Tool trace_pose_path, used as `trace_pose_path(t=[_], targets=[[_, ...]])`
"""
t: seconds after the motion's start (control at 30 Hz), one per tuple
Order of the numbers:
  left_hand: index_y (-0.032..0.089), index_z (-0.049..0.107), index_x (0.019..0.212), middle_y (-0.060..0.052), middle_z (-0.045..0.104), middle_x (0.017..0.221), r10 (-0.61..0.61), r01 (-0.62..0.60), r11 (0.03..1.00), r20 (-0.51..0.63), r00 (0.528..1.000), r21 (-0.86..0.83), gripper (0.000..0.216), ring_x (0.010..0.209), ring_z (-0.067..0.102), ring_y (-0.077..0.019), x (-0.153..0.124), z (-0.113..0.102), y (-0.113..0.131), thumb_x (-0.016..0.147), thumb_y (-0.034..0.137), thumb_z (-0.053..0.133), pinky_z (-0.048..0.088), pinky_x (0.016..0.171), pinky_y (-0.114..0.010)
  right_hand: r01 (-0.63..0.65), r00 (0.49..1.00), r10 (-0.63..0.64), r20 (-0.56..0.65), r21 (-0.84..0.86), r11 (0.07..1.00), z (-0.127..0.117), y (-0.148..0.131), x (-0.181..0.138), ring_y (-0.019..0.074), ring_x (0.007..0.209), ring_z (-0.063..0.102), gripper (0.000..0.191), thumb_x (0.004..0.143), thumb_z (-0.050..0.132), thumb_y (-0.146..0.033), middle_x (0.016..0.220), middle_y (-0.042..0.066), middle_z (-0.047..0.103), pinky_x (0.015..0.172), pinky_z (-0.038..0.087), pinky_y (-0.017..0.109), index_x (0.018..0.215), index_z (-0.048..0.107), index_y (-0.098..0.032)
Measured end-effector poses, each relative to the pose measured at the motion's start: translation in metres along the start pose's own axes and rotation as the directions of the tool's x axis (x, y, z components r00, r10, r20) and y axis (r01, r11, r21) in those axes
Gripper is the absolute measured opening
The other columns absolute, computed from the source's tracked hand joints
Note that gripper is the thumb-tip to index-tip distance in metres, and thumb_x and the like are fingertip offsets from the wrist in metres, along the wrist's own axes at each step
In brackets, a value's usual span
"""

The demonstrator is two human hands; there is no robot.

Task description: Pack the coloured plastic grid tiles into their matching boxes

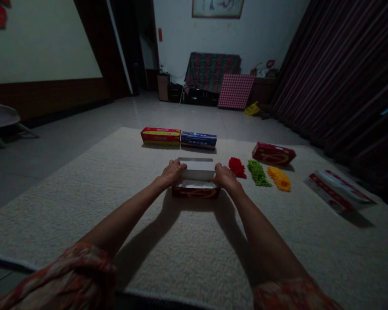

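Note:
A long dark red cardboard box [195, 193] stands open in front of me on the pale cloth, its flap raised at the back and its white inside showing. My left hand [173, 173] grips the box's left end, with the thumb over the edge by the flap. At the right end my right hand [225, 175] holds the box the same way, its fingers partly hidden. Just right of that hand lies a bundle of red flowers or yarn [236, 167]. Beside it are a green bundle [258, 173] and a yellow-orange bundle [279, 178].
A red and yellow box [161, 137] and a blue box [198, 141] stand end to end at the back. To the right are another dark red box [273, 153] and a red and silver box [341, 191]. All rest on the pale textured cloth [84, 193].

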State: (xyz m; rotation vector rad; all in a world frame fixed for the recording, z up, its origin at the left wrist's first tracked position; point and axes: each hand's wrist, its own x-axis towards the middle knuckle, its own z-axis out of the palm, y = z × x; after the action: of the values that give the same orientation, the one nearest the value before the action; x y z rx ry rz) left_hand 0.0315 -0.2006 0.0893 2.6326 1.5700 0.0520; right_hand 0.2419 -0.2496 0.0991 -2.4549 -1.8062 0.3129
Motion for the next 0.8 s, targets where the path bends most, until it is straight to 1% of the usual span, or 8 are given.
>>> trace_pose_path(t=[0.07, 0.17, 0.33, 0.47, 0.6, 0.7, 0.8], targets=[[0.025, 0.059, 0.137, -0.013, 0.057, 0.134, 0.026, -0.026, 1.000, -0.002, 1.000, -0.008, 0.060, 0.125, 0.052, -0.0304, -0.002, 0.000, -0.007, 0.079, 0.011, 0.064, 0.050, 0.100, -0.039, 0.009, 1.000, -0.009, 0.003, 0.005, 1.000, 0.001, 0.002, 0.002, 0.0339, 0.120, 0.063, 0.046, 0.084, 0.064, -0.017, 0.128, 0.022, 0.063, 0.093, 0.049, 0.040, 0.129, 0.054, -0.015], [0.024, 0.060, 0.137, -0.012, 0.059, 0.133, 0.029, -0.029, 0.999, -0.024, 0.999, -0.024, 0.063, 0.124, 0.053, -0.0305, -0.005, 0.003, -0.011, 0.077, 0.007, 0.062, 0.050, 0.101, -0.039, 0.023, 1.000, -0.023, -0.008, 0.023, 0.999, 0.006, 0.006, 0.005, 0.0329, 0.116, 0.064, 0.045, 0.083, 0.065, -0.017, 0.126, 0.021, 0.065, 0.089, 0.049, 0.037, 0.127, 0.055, -0.014], [0.021, 0.062, 0.136, -0.013, 0.059, 0.133, 0.041, -0.046, 0.997, -0.085, 0.996, -0.056, 0.063, 0.122, 0.056, -0.0327, 0.002, 0.010, -0.013, 0.075, 0.005, 0.062, 0.049, 0.102, -0.041, 0.065, 0.994, -0.058, -0.089, 0.078, 0.995, 0.016, 0.013, 0.008, 0.0271, 0.112, 0.066, 0.040, 0.087, 0.060, -0.017, 0.119, 0.017, 0.070, 0.084, 0.048, 0.029, 0.127, 0.055, -0.013], [0.021, 0.065, 0.133, -0.013, 0.060, 0.130, 0.061, -0.072, 0.995, -0.134, 0.989, -0.075, 0.062, 0.120, 0.057, -0.0323, 0.023, 0.013, -0.018, 0.075, 0.003, 0.060, 0.050, 0.100, -0.041, 0.083, 0.983, -0.062, -0.172, 0.120, 0.989, 0.013, 0.015, 0.017, 0.0244, 0.110, 0.066, 0.039, 0.088, 0.057, -0.013, 0.118, 0.016, 0.070, 0.082, 0.046, 0.027, 0.127, 0.055, -0.014], [0.023, 0.065, 0.133, -0.012, 0.061, 0.129, 0.079, -0.096, 0.992, -0.178, 0.981, -0.088, 0.064, 0.120, 0.057, -0.0306, 0.050, 0.012, -0.020, 0.074, -0.001, 0.057, 0.050, 0.100, -0.041, 0.075, 0.973, -0.039, -0.229, 0.149, 0.986, 0.007, 0.017, 0.036, 0.0250, 0.107, 0.067, 0.042, 0.088, 0.054, -0.011, 0.113, 0.016, 0.071, 0.082, 0.046, 0.028, 0.130, 0.054, -0.013], [0.022, 0.067, 0.130, -0.012, 0.062, 0.130, 0.100, -0.119, 0.988, -0.189, 0.977, -0.097, 0.061, 0.120, 0.057, -0.0303, 0.067, 0.013, -0.021, 0.074, 0.000, 0.058, 0.051, 0.100, -0.040, 0.062, 0.969, -0.021, -0.244, 0.163, 0.985, 0.010, 0.020, 0.049, 0.0258, 0.104, 0.067, 0.042, 0.086, 0.055, -0.010, 0.114, 0.017, 0.070, 0.080, 0.046, 0.029, 0.128, 0.056, -0.012], [0.021, 0.069, 0.126, -0.012, 0.064, 0.129, 0.129, -0.148, 0.984, -0.180, 0.975, -0.100, 0.053, 0.120, 0.058, -0.0306, 0.077, 0.012, -0.027, 0.076, 0.007, 0.063, 0.050, 0.101, -0.040, 0.061, 0.970, -0.017, -0.241, 0.177, 0.982, 0.017, 0.024, 0.056, 0.0256, 0.102, 0.067, 0.041, 0.085, 0.057, -0.010, 0.115, 0.017, 0.070, 0.080, 0.045, 0.030, 0.126, 0.058, -0.012]])
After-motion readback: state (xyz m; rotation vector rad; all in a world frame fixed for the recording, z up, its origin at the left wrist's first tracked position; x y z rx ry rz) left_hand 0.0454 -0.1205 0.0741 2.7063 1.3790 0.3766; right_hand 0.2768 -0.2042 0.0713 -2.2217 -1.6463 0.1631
